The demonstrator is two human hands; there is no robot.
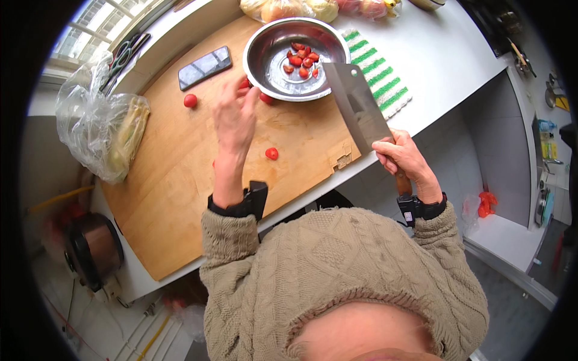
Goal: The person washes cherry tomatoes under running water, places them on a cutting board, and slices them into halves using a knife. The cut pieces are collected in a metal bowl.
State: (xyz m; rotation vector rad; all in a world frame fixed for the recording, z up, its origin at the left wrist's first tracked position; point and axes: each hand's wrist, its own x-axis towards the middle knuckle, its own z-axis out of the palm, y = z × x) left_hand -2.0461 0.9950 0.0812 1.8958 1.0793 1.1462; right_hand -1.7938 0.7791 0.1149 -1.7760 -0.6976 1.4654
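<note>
My right hand (402, 155) grips the wooden handle (403, 182) of a cleaver (359, 106), its broad steel blade raised beside the bowl. My left hand (235, 115) is over the wooden cutting board (180, 180), fingers bent around a small red tomato (244, 84) by the bowl's rim; whether they grip it is unclear. Cut tomato pieces (303, 61) lie inside the stainless steel bowl (253, 67). Another tomato (266, 99) rests against the bowl's near side. One whole tomato (190, 100) sits farther left, and a cut-looking one (271, 154) lies nearer me.
A smartphone (205, 67) lies on the board's far left. Plastic-bagged food (113, 135) stands at its left edge, with scissors (121, 56) on the sill. Bagged produce (289, 10) sits behind the bowl. A green-striped cloth (379, 72) lies right of it. The board's front edge is chipped (343, 160).
</note>
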